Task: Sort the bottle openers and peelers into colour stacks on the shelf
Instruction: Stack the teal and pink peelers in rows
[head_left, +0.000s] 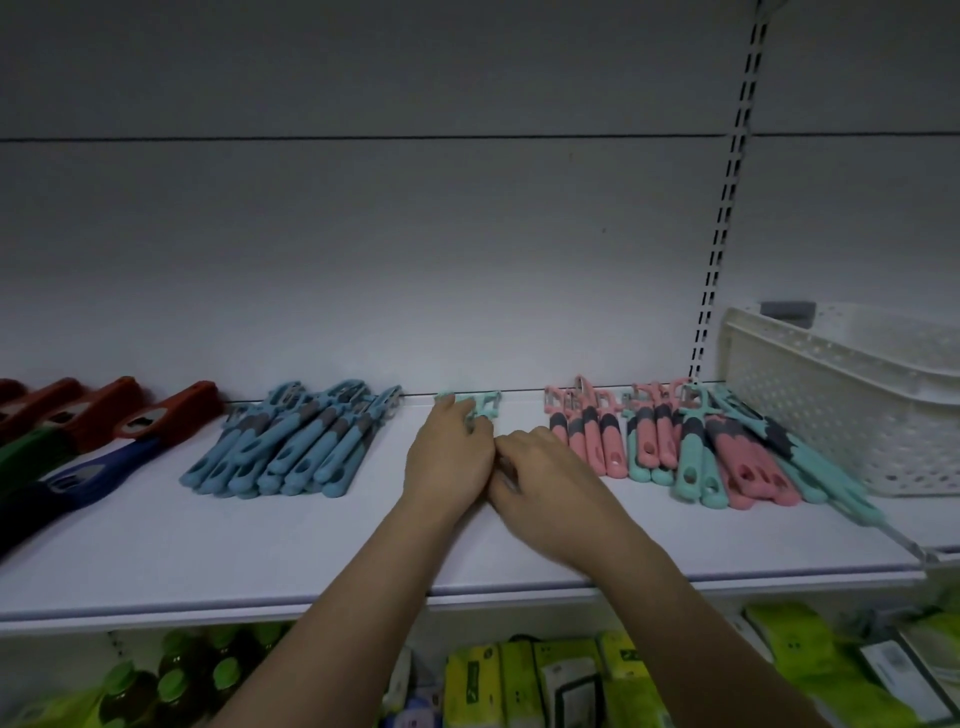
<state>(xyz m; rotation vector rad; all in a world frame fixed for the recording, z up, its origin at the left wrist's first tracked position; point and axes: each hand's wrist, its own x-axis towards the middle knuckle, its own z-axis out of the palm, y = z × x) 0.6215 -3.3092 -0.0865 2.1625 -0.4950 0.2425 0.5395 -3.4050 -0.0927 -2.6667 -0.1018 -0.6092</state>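
Alignment matters here — mint peelers (470, 408) are gripped under the left hand (449, 457); the right hand (540, 473) — grip unclear — should square the handles.

both arms stretched forward, left hand (449, 457) palm down with fingers curled, right hand (543, 475) knuckles up right beside it, thumbs pretty much touching

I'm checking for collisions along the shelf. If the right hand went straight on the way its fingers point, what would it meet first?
The right hand points left and slightly back, knuckles against the left hand; it would meet that hand and the mint-green peelers it holds, though depth is unclear.
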